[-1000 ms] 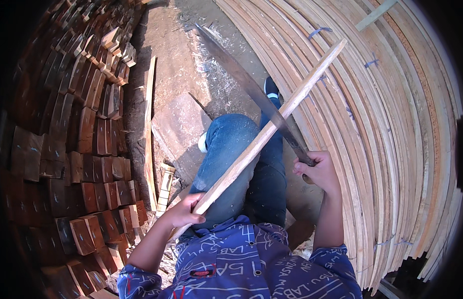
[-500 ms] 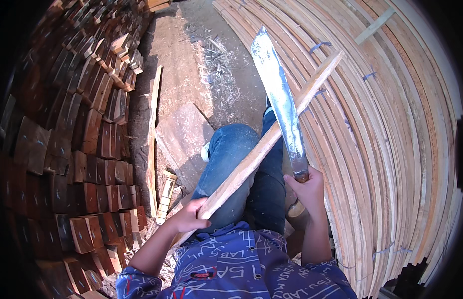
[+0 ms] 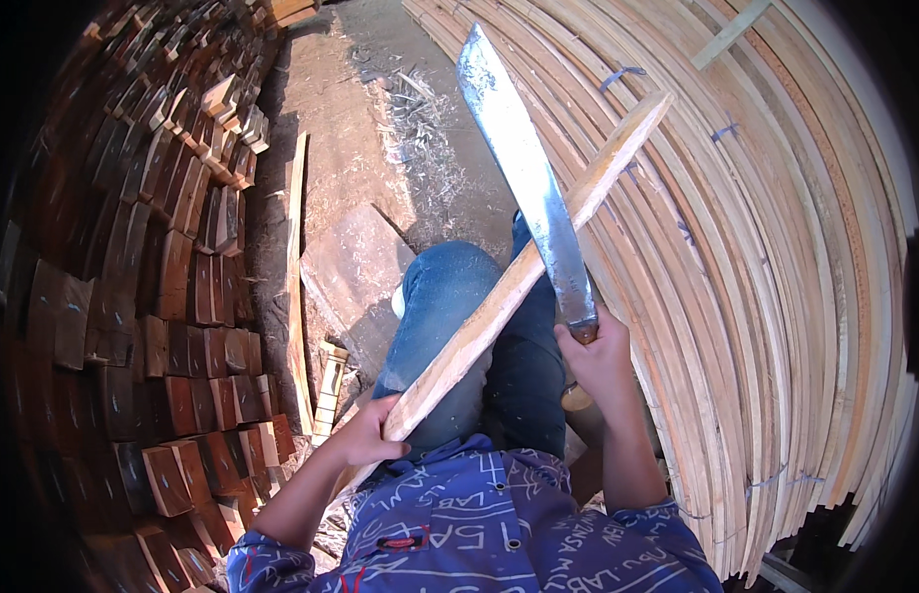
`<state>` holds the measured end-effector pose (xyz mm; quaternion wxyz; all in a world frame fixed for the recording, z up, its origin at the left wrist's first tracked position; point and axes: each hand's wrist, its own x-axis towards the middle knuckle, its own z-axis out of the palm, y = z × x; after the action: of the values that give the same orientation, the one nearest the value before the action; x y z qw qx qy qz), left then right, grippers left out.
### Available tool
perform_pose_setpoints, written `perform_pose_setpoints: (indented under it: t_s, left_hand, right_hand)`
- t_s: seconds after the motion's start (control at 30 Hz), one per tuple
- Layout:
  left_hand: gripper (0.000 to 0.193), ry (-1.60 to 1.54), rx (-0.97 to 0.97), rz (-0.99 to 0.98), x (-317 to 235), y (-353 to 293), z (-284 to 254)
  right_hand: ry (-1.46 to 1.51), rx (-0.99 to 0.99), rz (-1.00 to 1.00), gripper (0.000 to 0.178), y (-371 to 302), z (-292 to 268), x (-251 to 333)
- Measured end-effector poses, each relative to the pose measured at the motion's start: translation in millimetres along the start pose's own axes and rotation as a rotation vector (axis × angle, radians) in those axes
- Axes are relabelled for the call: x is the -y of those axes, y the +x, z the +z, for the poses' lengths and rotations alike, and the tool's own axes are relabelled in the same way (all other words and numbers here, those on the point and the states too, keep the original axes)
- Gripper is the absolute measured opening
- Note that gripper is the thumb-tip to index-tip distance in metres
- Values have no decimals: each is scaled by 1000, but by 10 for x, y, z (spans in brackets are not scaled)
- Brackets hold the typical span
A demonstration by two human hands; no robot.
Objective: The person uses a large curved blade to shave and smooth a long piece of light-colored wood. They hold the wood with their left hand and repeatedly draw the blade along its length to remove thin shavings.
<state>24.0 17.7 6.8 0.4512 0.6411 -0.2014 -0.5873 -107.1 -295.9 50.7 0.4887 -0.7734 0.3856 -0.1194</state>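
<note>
My left hand (image 3: pixel 368 435) is wrapped round the near end of a long, pale wooden stick (image 3: pixel 459 356). The stick slants away to the upper right across my jeans, and its far end is over the stacked strips. In my right hand (image 3: pixel 600 358) is a machete (image 3: pixel 524 148), gripped by its short brown handle. Its broad, shiny blade points up and slightly left. The blade crosses over the stick near the stick's middle and hides a short part of it. Whether blade and wood touch I cannot tell.
On the right lies a big stack of long pale wooden strips (image 3: pixel 766 296), tied with bluish bands. Piled dark wood blocks (image 3: pixel 173 474) wall the left side. A flat board (image 3: pixel 355 262), a thin lath (image 3: pixel 297 287) and scattered shavings (image 3: pixel 420 119) lie on the ground between.
The machete and my right hand have moved a little left and up, the blade tip leaning further left. The stick has shifted slightly left, still in my left hand.
</note>
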Motion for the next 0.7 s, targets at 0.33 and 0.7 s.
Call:
perform_pose_setpoints:
  t_s: [0.33,0.7]
  left_hand:
    - [68,-17,31,-6,89,45,-15]
    - [66,-45,14,5,101,12,-36]
  right_hand:
    - [112,11,205,23,38,-144,-1]
    - [52,38,92,21,-97,-88,48]
